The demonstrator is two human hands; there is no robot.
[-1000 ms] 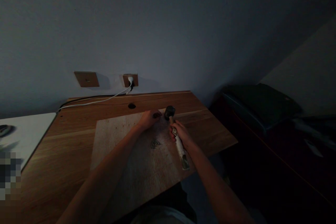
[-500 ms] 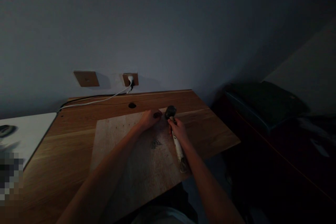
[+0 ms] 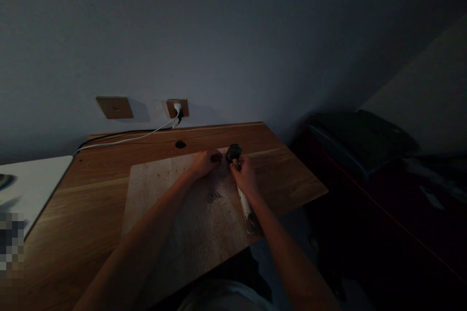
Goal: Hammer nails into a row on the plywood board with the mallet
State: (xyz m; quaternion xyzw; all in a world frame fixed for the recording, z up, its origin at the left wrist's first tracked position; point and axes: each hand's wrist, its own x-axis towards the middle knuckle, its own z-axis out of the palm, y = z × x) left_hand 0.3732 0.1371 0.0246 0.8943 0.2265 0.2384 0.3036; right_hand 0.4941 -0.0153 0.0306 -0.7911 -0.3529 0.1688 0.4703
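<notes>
My right hand (image 3: 244, 177) is closed around the handle of a mallet (image 3: 234, 152), gripping it high up near the dark, rounded head. The worn whitish handle runs back toward me over the right part of a pale wooden board. Left of the mallet head, near the board's far edge, my left hand (image 3: 207, 162) rests with its fingers curled in a pinch; what they hold, if anything, is hidden. A small pile of metal nails or screws (image 3: 213, 196) lies on the board (image 3: 193, 243) between my forearms. Small dark dots (image 3: 168, 172) form a row left of my left hand.
Under the board is a brown wooden table (image 3: 87, 204) with a round cable hole (image 3: 180, 144). White and black cables (image 3: 127, 139) run along its back to a wall socket (image 3: 177, 108). A white surface (image 3: 32, 180) adjoins at left; a dark cushion-like object (image 3: 365, 146) is at right.
The view has shifted slightly, so the whole scene sits a little further left. Both hands keep nearly the same places on the board, and the right still grips the mallet.
</notes>
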